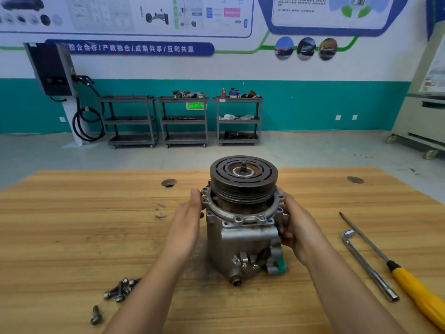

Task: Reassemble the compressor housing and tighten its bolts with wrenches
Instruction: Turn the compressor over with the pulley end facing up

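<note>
A grey metal compressor housing (243,239) stands upright in the middle of the wooden table (72,225). Its dark grooved pulley (243,179) sits on top, and the flange ring with bolt holes shows below it. My left hand (186,224) lies flat with straight fingers against the housing's left side near the flange. My right hand (297,227) wraps its fingers round the right side of the housing. Several loose bolts (120,289) lie at the front left. An L-shaped socket wrench (368,263) lies to the right.
A yellow-handled screwdriver (414,288) lies beside the wrench near the table's right edge. One more bolt (96,315) sits at the front left. The table has two round holes (169,183) near its far edge. Three grey carts (183,121) stand by the far wall.
</note>
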### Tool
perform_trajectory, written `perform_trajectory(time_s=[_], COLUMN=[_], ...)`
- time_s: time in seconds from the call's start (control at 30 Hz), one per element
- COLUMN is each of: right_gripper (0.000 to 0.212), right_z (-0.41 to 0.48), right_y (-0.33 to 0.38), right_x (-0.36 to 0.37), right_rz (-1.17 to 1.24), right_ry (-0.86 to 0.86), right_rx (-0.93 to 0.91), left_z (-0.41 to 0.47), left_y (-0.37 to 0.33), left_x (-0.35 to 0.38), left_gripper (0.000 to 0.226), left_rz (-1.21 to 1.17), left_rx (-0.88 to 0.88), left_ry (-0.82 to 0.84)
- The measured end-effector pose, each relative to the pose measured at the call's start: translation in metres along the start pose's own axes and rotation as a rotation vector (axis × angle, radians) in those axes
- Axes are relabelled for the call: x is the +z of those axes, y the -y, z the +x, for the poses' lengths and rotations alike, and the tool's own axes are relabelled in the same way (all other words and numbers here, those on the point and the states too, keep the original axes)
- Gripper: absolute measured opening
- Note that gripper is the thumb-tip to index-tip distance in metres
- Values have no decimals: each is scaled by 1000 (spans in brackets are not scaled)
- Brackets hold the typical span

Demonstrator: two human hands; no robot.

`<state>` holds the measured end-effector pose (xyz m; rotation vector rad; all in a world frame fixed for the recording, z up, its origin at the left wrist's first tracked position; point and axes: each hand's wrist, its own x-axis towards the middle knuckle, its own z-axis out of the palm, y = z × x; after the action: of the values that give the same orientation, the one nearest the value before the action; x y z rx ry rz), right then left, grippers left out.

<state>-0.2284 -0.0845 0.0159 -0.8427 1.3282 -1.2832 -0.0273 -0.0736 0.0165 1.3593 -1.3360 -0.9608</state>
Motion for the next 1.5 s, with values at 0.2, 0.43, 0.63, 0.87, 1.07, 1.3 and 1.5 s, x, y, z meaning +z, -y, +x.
perform_trajectory(time_s=[0.2,0.43,0.63,0.87,1.07,1.3,1.5], right_gripper=[39,91,124,88,76,72,105], right_z=[-4,-23,-24,-26,-26,-26,-38], right_y=[-21,-17,-16,-17,-16,-6,12], right_x=[-3,2,3,4,5,2,12], right_rz=[15,-203,-321,-365,-287,-337,-498], right_ry=[-100,107,126,-3,21,69,113], right_rx=[-334,-718,-720,-772,-809,-800,-739], left_z=[-17,-13,-9,-6,-3,-6,-12], left_y=[13,16,15,19,21,21,20], left_x=[6,9,9,11,11,11,16], left_gripper=[135,129,129,113,115,111,133], left_rz=[-102,-101,-154,-239,-270,-253,-301], left_rx=[171,231,271,268,278,288,292], left_ry=[217,206,234,246,226,185,244])
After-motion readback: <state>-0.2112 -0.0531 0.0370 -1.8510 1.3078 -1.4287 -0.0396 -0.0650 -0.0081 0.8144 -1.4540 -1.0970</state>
